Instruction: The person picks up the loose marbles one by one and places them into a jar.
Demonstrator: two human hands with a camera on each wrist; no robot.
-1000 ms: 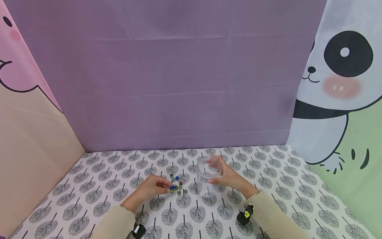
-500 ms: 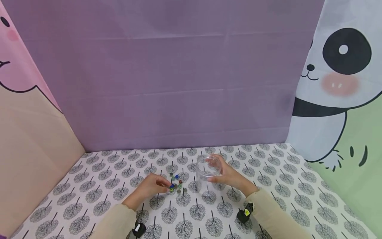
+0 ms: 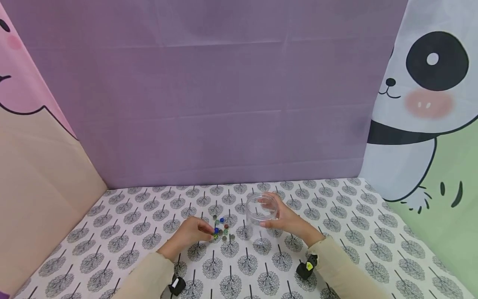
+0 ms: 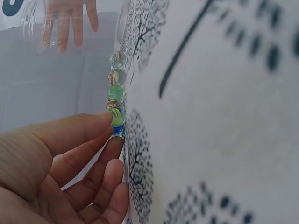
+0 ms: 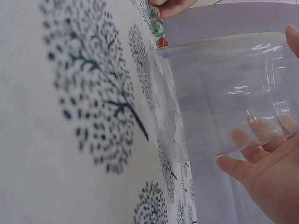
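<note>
Several glass marbles [image 3: 225,231] lie in a loose cluster on the patterned cloth, left of a clear jar. At the cluster's left edge, my left hand [image 3: 190,233] has its thumb and curled fingers around a marble. In the left wrist view the thumb tip meets a yellow-green marble [image 4: 117,116], and a blue marble [image 4: 118,130] shows between thumb and fingers, partly hidden. My right hand [image 3: 285,218] grips the clear jar [image 3: 257,224] around its right side. The jar stands upright with its open mouth up, its base at the cloth in the right wrist view.
The white cloth [image 3: 248,286] printed with dark trees covers the table. A purple backdrop [image 3: 224,104] rises behind it, with cartoon-printed panels on both sides. Black wrist cameras sit at the left sleeve [image 3: 177,285] and right sleeve [image 3: 306,269].
The blue marble at my left fingertips shifts slightly up and right relative to the others. My right hand and the jar stay in place; the head view tilts a little.
</note>
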